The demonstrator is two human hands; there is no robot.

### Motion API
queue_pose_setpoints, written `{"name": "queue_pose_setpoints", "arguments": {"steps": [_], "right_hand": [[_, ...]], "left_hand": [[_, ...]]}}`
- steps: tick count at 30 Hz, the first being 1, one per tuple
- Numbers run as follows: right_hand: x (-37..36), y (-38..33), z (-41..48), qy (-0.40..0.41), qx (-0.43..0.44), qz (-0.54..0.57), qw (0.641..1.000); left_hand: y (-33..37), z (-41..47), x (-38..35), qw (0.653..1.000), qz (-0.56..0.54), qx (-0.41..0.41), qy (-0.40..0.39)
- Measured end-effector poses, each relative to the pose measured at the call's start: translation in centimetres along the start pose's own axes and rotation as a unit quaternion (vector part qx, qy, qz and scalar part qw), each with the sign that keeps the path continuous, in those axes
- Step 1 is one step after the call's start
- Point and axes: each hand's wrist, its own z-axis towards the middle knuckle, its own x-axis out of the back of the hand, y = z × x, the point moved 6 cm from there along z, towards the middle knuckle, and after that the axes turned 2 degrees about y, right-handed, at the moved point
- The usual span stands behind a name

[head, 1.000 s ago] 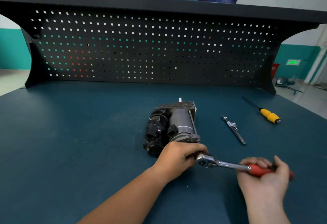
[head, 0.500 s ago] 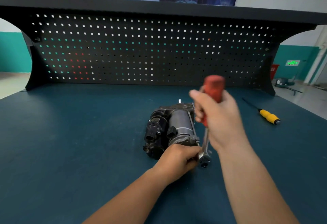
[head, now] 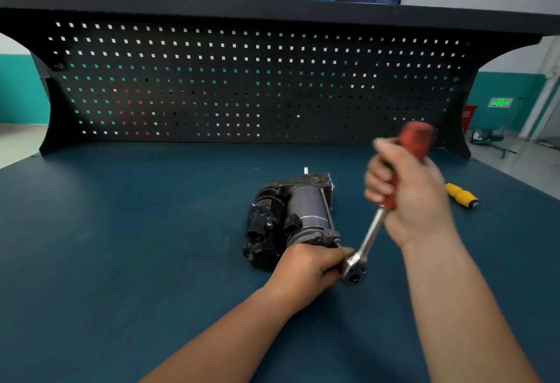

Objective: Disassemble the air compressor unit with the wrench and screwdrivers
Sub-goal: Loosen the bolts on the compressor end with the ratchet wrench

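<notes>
The dark metal air compressor (head: 292,216) lies on the blue bench top, its cylinder pointing away from me. My left hand (head: 306,270) sits at its near end, fingers curled around the ratchet wrench head (head: 353,267) where it meets the unit. My right hand (head: 409,195) grips the wrench's red handle (head: 415,140), which stands raised and tilted to the right, blurred by motion. The chrome shaft (head: 371,231) runs down from it to the head.
A yellow-handled screwdriver (head: 462,196) lies on the bench to the right, partly behind my right hand. A black pegboard (head: 242,85) closes off the back of the bench. The bench top (head: 121,246) stretches wide to the left.
The wrench handle swung up from lying flat at the right to upright, then tilted a little to the right. My left hand stayed at the wrench head. The compressor has not moved.
</notes>
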Motion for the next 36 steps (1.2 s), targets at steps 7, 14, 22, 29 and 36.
{"name": "queue_pose_setpoints", "arguments": {"steps": [7,14,22,29,36], "right_hand": [[10.7,3.9,-3.2,0.280,-0.018,0.269,0.921],[13.2,8.3,-6.4,0.403,-0.042,0.367,0.837],[5.8,0.8,-2.0,0.216,0.055,0.137,0.965],[-4.5,1.4,-1.2,-0.026,0.087,-0.188,0.978],[-6.0,1.9,-1.8,-0.068,0.100,-0.276,0.954]], "left_hand": [[-0.1,0.0,-0.1,1.000,0.011,0.011,-0.022],[-0.2,-0.2,0.1,0.999,0.043,0.011,-0.030],[-0.2,-0.2,-0.5,0.998,0.027,0.015,-0.052],[-0.4,-0.3,-0.3,0.999,0.003,0.017,-0.036],[-0.9,-0.2,-0.2,0.999,0.006,0.020,-0.029]]}}
